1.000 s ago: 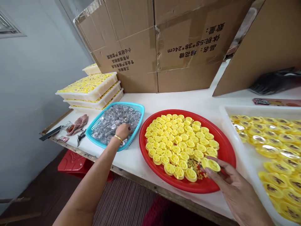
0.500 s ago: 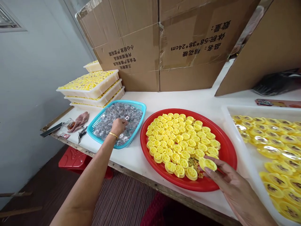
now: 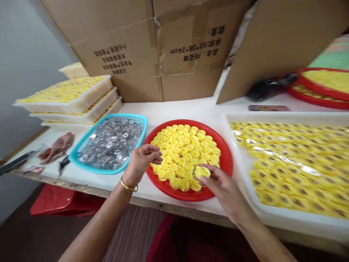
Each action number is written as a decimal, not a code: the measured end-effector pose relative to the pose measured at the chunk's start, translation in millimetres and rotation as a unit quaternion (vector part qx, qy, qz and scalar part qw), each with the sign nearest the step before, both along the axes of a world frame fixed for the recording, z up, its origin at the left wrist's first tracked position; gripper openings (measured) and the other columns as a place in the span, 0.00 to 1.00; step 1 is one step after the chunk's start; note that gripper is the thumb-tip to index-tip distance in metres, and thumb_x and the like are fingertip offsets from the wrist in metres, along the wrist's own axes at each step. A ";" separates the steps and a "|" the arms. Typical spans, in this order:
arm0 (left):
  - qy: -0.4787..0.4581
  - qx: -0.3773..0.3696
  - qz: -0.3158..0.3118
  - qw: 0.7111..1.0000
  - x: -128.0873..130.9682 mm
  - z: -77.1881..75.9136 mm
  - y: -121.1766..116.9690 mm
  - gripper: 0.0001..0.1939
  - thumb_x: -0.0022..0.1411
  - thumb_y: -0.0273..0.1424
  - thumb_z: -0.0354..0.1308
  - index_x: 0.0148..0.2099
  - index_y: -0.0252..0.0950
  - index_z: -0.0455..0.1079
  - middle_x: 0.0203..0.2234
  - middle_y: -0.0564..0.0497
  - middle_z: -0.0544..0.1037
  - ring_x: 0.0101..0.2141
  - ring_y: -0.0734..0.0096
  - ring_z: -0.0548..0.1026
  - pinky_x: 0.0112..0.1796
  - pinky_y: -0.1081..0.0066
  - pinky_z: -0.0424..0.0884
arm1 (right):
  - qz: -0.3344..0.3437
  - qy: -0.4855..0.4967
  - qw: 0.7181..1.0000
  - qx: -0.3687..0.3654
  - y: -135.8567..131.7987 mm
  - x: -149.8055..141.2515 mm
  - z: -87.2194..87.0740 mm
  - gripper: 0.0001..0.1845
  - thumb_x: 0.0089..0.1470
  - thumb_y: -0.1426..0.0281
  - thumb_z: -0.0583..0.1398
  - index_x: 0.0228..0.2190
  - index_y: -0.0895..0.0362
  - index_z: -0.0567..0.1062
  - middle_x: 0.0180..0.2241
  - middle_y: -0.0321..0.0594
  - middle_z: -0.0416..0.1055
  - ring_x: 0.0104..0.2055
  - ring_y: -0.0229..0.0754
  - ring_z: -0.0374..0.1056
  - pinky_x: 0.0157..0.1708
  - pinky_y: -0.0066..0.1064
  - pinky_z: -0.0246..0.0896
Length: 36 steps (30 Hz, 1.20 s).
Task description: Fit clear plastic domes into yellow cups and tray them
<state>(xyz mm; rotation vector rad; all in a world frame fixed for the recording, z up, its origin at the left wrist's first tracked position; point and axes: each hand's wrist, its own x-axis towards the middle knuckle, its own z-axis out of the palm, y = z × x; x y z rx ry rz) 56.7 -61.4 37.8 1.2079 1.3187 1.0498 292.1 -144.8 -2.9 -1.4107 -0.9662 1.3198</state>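
Note:
My right hand [image 3: 224, 187] pinches one small round yellow case [image 3: 202, 172] between thumb and fingers, over the near right part of a red round tray [image 3: 228, 160]. Many more yellow cases [image 3: 180, 143] with small pellets inside lie across that tray. At the tray's left rim hovers my left hand [image 3: 141, 162], wearing a gold bracelet, its fingers drawn together; whatever they may hold is too small to make out. Left of it is a blue plastic basket [image 3: 145, 127] full of clear plastic pieces [image 3: 109, 142].
A white tray [image 3: 244, 174] of yellow cases with printed faces stands at right. Stacked white trays [image 3: 89, 95] fill the back left. Cardboard sheets [image 3: 188, 76] wall the table's back. Red trays [image 3: 297, 96] sit far right; a checked cloth item [image 3: 61, 145] lies left.
My left hand has left the basket and come right to the red tray's edge. My right hand still holds the yellow case. The view has swung to the right.

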 end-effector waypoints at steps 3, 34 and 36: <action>0.052 0.054 -0.028 0.997 52.1 -15.2 -23.6 0.07 0.52 0.32 0.62 0.32 0.34 0.72 0.23 0.52 0.77 0.25 0.71 0.77 0.25 0.73 0.75 | -0.002 0.021 1.000 0.022 -2.0 -5.2 9.6 0.24 0.46 0.56 0.64 0.43 0.55 0.71 0.34 0.39 0.75 0.35 0.44 0.74 0.40 0.37 0.71; 0.000 0.126 -0.061 0.990 108.3 -41.4 -65.2 0.16 0.54 0.32 0.64 0.46 0.38 0.71 0.39 0.48 0.75 0.37 0.70 0.75 0.39 0.70 0.74 | -0.062 0.126 0.988 0.060 -7.3 20.5 13.5 0.19 0.50 0.60 0.63 0.43 0.54 0.71 0.43 0.40 0.73 0.40 0.42 0.73 0.46 0.40 0.69; 0.002 0.138 -0.056 0.989 105.5 -39.7 -65.2 0.20 0.54 0.31 0.64 0.50 0.39 0.70 0.41 0.47 0.75 0.38 0.70 0.75 0.41 0.69 0.74 | -0.051 0.128 0.989 0.060 -7.7 21.8 11.7 0.18 0.51 0.58 0.62 0.42 0.54 0.72 0.44 0.40 0.72 0.40 0.42 0.73 0.46 0.40 0.69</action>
